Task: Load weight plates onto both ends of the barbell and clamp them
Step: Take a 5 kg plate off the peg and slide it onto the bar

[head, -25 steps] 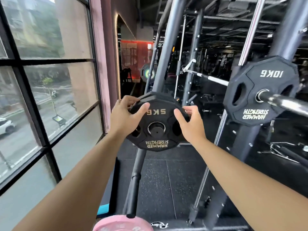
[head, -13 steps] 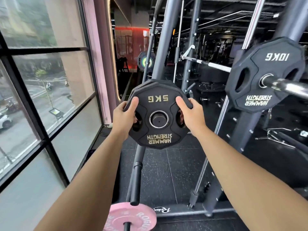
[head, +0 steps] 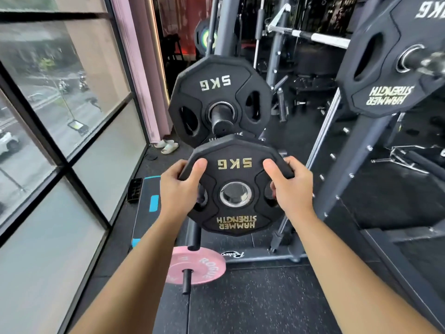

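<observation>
Just below the tip of the storage peg (head: pixel 221 122), the 5 kg plate (head: pixel 234 213) you were drawing off now hangs free, your left hand (head: pixel 179 191) and right hand (head: pixel 292 191) clasping its upper rim, so next comes the barbell sleeve (head: pixel 432 62), seemingly bare outside its larger plate (head: pixel 375 75)

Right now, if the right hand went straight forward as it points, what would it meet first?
Probably the stored 5 kg plate, just beyond the held plate that the right hand grips; depth is unclear.
</observation>
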